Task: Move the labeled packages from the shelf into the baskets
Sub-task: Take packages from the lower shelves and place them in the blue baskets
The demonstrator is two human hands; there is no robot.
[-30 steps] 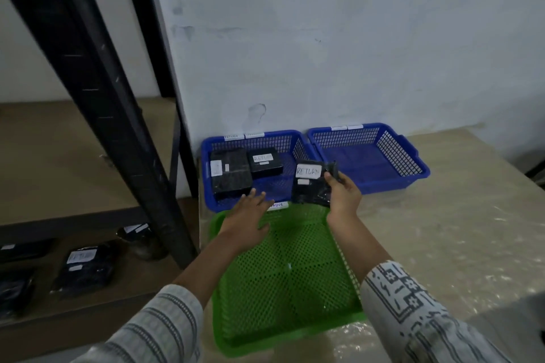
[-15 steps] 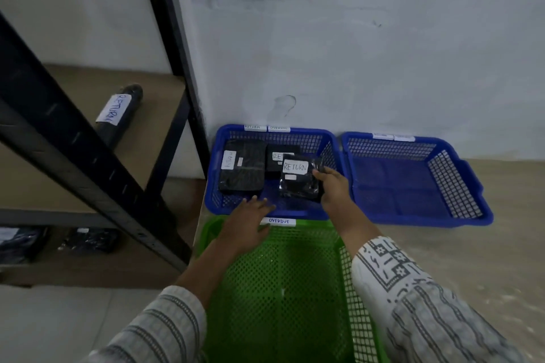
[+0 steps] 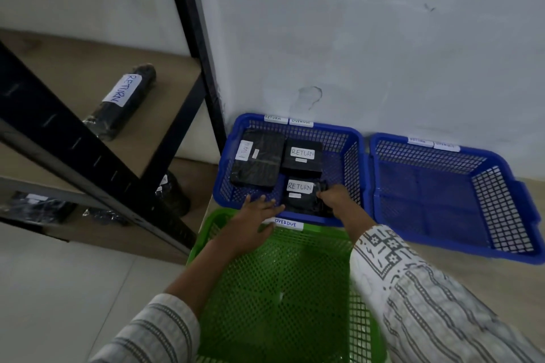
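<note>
Clothing: left sleeve (image 3: pixel 156 330) & right sleeve (image 3: pixel 436 312) are the same pale cream cloth w/ dark grey print. On the left sleeve, groups of thin dark stripes run round the arm w/ plain pale bands btwn them. Its hem ends partway up the forearm, leaving the rest bare down to the left hand (image 3: pixel 253 215). The right sleeve has a border of dark-outlined squares at its far end, each w/ a small flower-like motif inside, plus a few squiggly marks by the edge. Nearer the camera the print changes to long rows of dashes & dots alternating w/ solid dark lines. This sleeve reaches closer to the wrist than the left one; right hand (image 3: pixel 333 197) is bare
</note>
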